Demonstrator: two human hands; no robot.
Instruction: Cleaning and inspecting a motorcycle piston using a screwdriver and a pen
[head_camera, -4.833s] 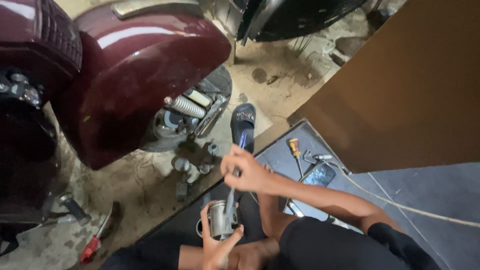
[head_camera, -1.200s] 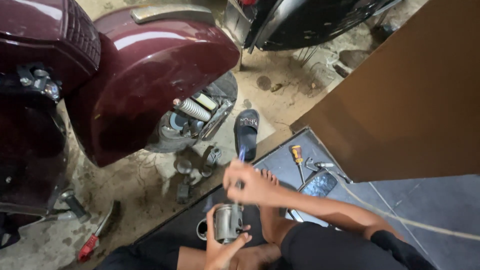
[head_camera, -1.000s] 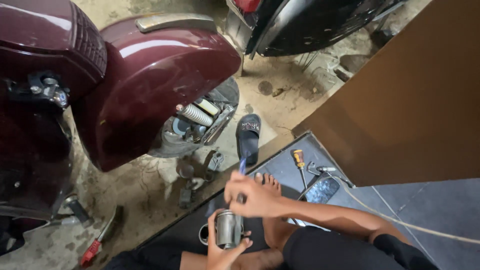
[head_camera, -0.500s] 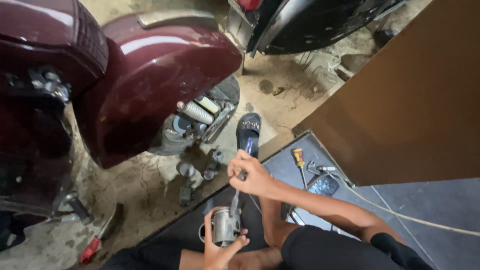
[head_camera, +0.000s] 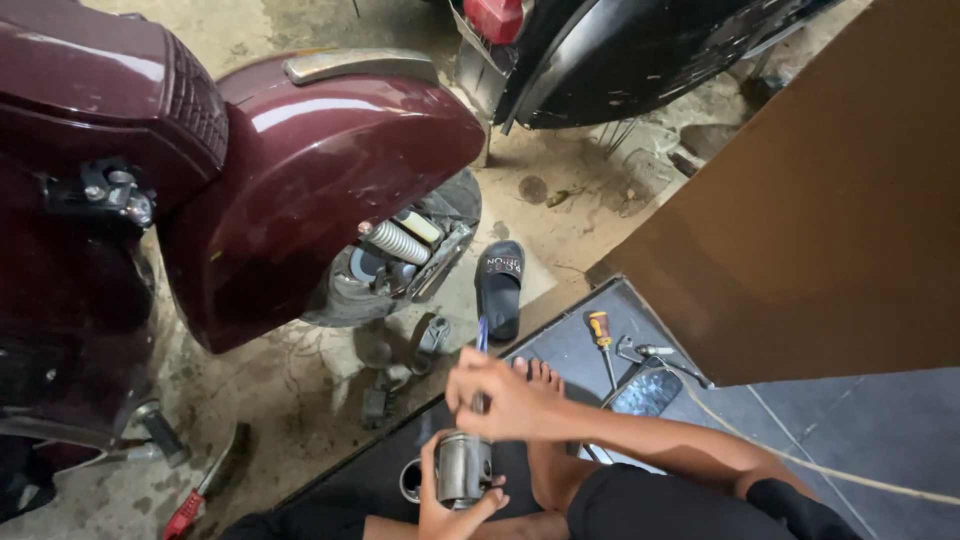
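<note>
Garage floor; upright piston (head_camera: 463, 468), vertical axis.

A scooter (head_camera: 250, 180) fills the upper left of the frame; a sandal (head_camera: 499, 288) lies right of it, a screwdriver (head_camera: 601, 340) farther right.

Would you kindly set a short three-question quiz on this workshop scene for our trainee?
1. True or false: the left hand holds a metal cylinder.
2. What does the right hand hold? A a blue-tipped tool B a phone C a sandal
3. Which colour is the handle of the screwdriver lying on the mat?

Key: 1 true. 2 A, the blue-tipped tool. 3 Orange and black.
</note>
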